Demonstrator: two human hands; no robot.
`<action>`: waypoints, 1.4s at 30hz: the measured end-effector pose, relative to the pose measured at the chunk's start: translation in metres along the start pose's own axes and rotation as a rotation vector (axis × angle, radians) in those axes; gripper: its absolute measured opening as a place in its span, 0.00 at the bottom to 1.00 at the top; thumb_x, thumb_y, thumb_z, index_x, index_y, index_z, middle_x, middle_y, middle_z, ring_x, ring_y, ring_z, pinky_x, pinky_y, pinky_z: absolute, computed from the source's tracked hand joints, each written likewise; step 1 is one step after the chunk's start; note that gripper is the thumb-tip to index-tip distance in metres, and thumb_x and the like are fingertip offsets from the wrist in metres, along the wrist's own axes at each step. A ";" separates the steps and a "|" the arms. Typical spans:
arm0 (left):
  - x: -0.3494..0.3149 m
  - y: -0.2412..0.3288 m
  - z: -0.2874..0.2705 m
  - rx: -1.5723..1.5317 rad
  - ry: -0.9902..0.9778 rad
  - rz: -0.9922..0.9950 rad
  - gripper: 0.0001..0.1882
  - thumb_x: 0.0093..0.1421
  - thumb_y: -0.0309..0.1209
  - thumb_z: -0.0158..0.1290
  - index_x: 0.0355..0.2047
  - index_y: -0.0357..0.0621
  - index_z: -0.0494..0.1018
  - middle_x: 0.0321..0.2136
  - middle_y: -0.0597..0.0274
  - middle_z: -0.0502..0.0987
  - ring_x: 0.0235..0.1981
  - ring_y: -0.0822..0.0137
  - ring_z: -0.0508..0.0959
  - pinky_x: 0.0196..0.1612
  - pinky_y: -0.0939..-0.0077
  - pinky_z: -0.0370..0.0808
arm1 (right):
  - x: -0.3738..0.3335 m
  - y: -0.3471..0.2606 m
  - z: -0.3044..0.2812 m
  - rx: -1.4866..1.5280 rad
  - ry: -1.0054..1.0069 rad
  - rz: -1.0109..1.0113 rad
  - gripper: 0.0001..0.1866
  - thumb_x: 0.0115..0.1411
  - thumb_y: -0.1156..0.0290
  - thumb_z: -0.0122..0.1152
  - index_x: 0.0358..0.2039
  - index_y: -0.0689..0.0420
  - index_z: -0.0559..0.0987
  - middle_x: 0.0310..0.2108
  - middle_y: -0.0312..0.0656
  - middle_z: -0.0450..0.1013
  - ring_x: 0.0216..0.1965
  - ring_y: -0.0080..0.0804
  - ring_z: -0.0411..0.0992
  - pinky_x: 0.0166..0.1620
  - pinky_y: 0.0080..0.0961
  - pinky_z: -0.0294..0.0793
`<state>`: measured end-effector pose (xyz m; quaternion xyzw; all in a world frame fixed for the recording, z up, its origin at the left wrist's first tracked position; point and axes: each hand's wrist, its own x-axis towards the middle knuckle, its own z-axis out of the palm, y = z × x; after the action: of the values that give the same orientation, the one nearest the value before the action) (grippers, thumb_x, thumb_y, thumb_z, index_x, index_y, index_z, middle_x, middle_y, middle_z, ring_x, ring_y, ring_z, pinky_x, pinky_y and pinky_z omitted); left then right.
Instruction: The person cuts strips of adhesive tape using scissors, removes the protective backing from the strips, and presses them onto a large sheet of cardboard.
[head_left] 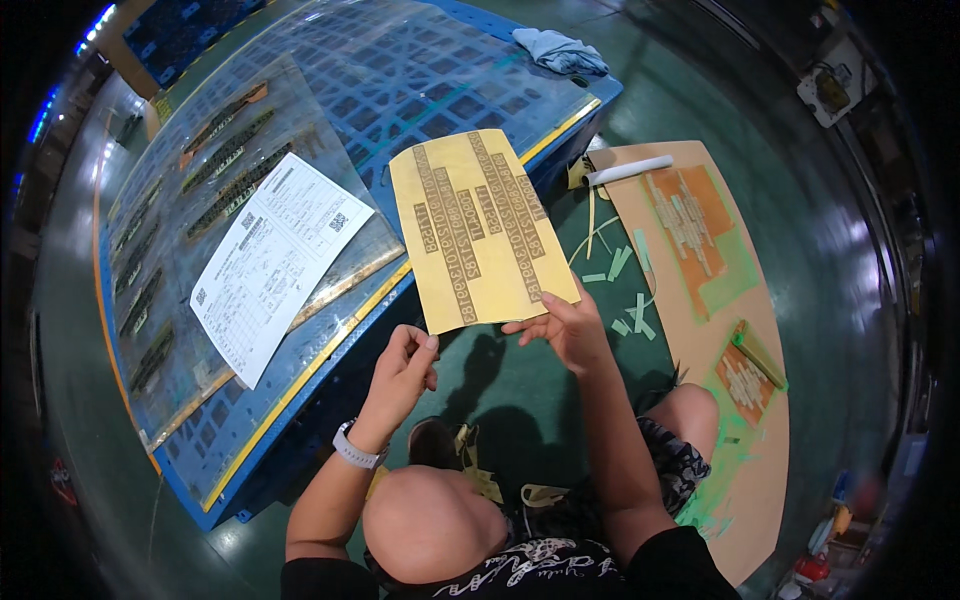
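My right hand (567, 325) grips a yellow sheet (482, 235) by its lower right corner, thumb on top. Brownish strips of characters run down the sheet in stepped columns, and its bottom edge curls slightly. Just below the sheet's lower left corner is my left hand (405, 362), apart from it. Its fingers are curled in with the thumb pressed against them; whether anything small is pinched there is hidden.
A blue grid-topped platform (410, 90) at left bears a white printed form (280, 265), several dark slender pieces (228, 150) and a blue cloth (560, 52). At right, brown cardboard (745, 480) carries a white roll (630, 171) and orange-green patches. Green tape scraps (640, 315) litter the floor.
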<state>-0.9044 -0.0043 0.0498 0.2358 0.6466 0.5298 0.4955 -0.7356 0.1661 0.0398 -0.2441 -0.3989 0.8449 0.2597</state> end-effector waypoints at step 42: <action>0.087 -0.019 0.020 -0.560 0.013 0.064 0.25 0.65 0.45 0.36 0.55 0.41 0.60 0.53 0.54 0.67 0.52 0.60 0.69 0.53 0.63 0.67 | 0.003 -0.055 -0.063 -0.321 -0.340 0.211 0.19 0.64 0.73 0.38 0.56 0.59 0.59 0.38 0.46 0.72 0.31 0.30 0.76 0.31 0.23 0.76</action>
<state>-0.9171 0.0703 -0.0004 0.1069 0.4704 0.7048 0.5203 -0.6850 0.2326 0.0480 -0.1767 -0.5380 0.8222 0.0571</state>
